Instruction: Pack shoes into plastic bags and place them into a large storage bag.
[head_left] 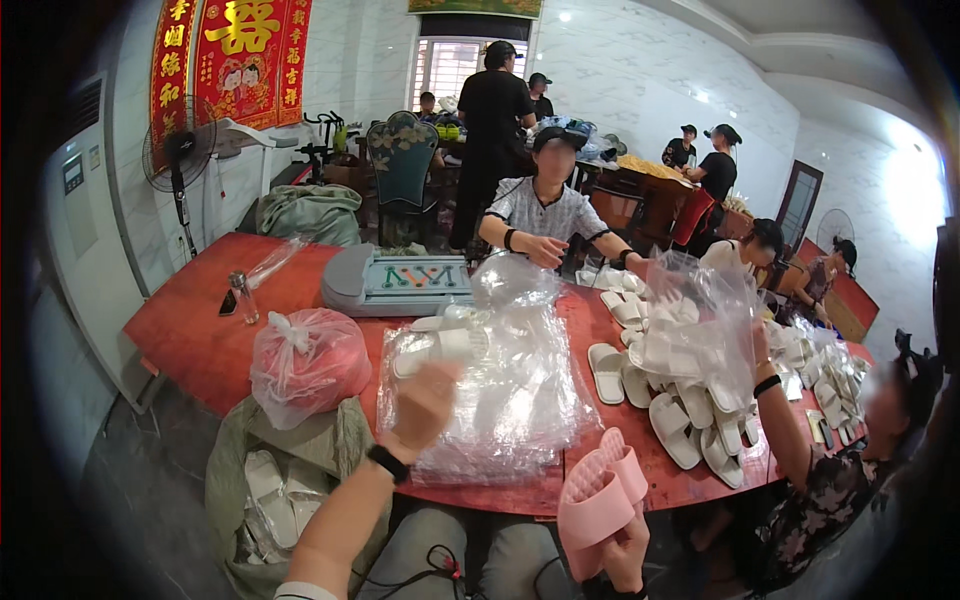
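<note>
My right hand grips a pair of pink slippers at the table's front edge, with the soles pressed together. My left hand is stretched over a flat stack of clear plastic bags. Motion blurs its fingers, so I cannot tell whether they hold anything. Just beyond them, a white slipper lies on the bags. To the right, white slippers are heaped on the red table.
Left of the stack sits a tied clear bag with red contents. Below it stands an open sack with wrapped white slippers. A grey play board and a glass bottle are farther back. Co-workers sit opposite and at right, one holding up a clear bag.
</note>
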